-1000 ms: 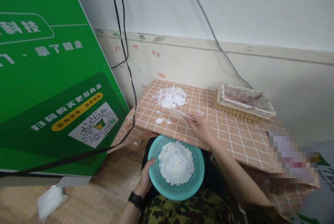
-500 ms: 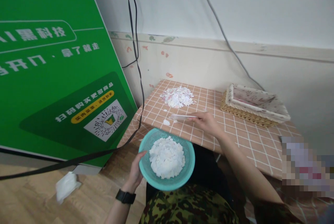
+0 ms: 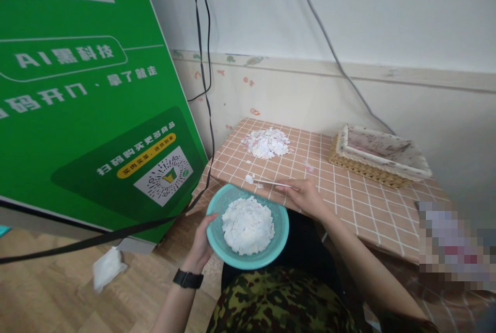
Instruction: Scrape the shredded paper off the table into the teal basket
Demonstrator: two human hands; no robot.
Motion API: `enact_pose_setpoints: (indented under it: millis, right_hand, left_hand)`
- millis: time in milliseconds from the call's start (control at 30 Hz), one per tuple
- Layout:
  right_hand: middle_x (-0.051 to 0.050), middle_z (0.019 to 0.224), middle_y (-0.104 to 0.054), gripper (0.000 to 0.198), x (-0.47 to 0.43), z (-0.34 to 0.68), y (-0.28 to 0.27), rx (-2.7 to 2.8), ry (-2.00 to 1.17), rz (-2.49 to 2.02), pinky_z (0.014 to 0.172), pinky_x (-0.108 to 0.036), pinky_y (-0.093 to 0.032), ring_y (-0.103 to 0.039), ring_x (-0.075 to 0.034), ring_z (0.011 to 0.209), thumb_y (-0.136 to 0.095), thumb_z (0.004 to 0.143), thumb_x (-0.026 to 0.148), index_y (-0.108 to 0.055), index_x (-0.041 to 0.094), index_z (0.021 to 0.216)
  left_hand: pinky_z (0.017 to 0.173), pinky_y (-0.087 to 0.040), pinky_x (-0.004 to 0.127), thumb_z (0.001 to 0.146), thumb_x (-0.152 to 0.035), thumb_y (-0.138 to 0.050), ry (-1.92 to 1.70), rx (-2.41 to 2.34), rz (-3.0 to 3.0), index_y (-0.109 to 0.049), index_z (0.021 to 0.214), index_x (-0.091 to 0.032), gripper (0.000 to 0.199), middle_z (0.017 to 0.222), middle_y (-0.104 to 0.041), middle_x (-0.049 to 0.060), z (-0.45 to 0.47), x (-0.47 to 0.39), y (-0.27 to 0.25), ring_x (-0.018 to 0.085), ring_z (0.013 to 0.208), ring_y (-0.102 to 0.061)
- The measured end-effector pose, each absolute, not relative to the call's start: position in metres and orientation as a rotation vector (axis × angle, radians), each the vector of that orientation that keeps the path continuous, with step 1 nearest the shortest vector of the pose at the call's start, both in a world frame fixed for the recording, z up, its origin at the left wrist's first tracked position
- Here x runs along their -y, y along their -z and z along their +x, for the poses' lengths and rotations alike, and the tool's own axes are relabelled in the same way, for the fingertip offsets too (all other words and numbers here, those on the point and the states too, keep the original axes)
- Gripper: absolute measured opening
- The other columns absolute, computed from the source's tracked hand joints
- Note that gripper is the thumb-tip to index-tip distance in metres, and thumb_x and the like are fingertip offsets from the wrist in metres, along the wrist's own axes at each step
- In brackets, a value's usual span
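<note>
My left hand (image 3: 203, 240) is closed on the left rim of a teal plastic colander (image 3: 284, 227), thumb over the edge. A heap of white paper scraps (image 3: 248, 224) fills its middle. The colander is just below the table's front edge, over my lap. My right hand (image 3: 304, 196) pinches a thin, flat white strip (image 3: 271, 183), seen nearly edge-on, so its kind is unclear. The strip's far end touches or lies beside a few loose white scraps (image 3: 250, 179) near the table edge. Farther back lies a pile of white and pinkish paper scraps (image 3: 268, 142).
The table has a brown checked cloth (image 3: 321, 167). A lined wicker basket (image 3: 380, 157) stands at its back right. On the left is a green cabinet (image 3: 89, 141), with a black cable (image 3: 209, 121) hanging in front. A white bag (image 3: 109, 268) lies on the floor.
My right hand has drawn the white strip toward the table's front edge, and loose scraps have shifted nearer the edge with it. A pinkish scrap shows where the hand was. The view has shifted slightly.
</note>
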State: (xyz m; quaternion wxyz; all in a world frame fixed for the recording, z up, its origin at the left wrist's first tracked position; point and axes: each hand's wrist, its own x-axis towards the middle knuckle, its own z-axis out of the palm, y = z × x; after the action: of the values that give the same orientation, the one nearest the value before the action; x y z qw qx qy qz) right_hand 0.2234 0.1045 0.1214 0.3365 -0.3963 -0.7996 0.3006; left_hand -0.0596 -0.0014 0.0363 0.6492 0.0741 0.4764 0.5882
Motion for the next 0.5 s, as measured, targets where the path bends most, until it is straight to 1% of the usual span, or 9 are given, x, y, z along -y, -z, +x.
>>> enact_pose_setpoints:
  millis: [133, 233, 333, 500]
  right_hand:
    - [-0.004, 0.103, -0.069, 0.028, -0.101, 0.221, -0.128, 2.113, -0.873, -0.976, 0.079, -0.032, -0.051, -0.065, -0.02, 0.091, -0.048, 0.088, 0.034, -0.068, 0.024, 0.105]
    - [-0.004, 0.104, -0.069, 0.028, -0.103, 0.218, -0.128, 2.062, -0.826, -1.031, 0.08, -0.034, -0.051, -0.065, -0.021, 0.093, -0.048, 0.088, 0.034, -0.068, 0.023, 0.105]
    - [-0.004, 0.104, -0.069, 0.027, -0.105, 0.212, -0.127, 2.079, -0.764, -1.037, 0.082, -0.035, -0.05, -0.064, -0.021, 0.094, -0.047, 0.088, 0.033, -0.068, 0.024, 0.104]
    - [-0.003, 0.099, -0.07, 0.028, -0.103, 0.207, -0.13, 2.162, -0.766, -0.97, 0.077, -0.031, -0.051, -0.066, -0.019, 0.088, -0.047, 0.089, 0.032, -0.068, 0.024, 0.104]
  left_hand:
    - [0.078, -0.051, 0.038, 0.073, -0.023, -0.061, -1.363, -1.042, 0.178, -0.066, 0.093, -0.008, 0.025, 0.083, -0.074, 0.012, -0.059, -0.002, -0.04, 0.026, 0.076, -0.068]
    - [0.08, -0.051, 0.039, 0.073, -0.023, -0.061, -1.37, -1.037, 0.176, -0.066, 0.096, -0.008, 0.028, 0.086, -0.074, 0.012, -0.06, -0.003, -0.042, 0.027, 0.08, -0.068]
    - [0.079, -0.051, 0.039, 0.072, -0.023, -0.062, -1.37, -1.049, 0.176, -0.067, 0.095, -0.007, 0.028, 0.084, -0.074, 0.013, -0.062, -0.004, -0.04, 0.028, 0.079, -0.068]
    - [0.081, -0.05, 0.038, 0.073, -0.025, -0.061, -1.368, -1.017, 0.178, -0.065, 0.098, -0.007, 0.031, 0.086, -0.074, 0.012, -0.064, -0.004, -0.037, 0.026, 0.079, -0.068]
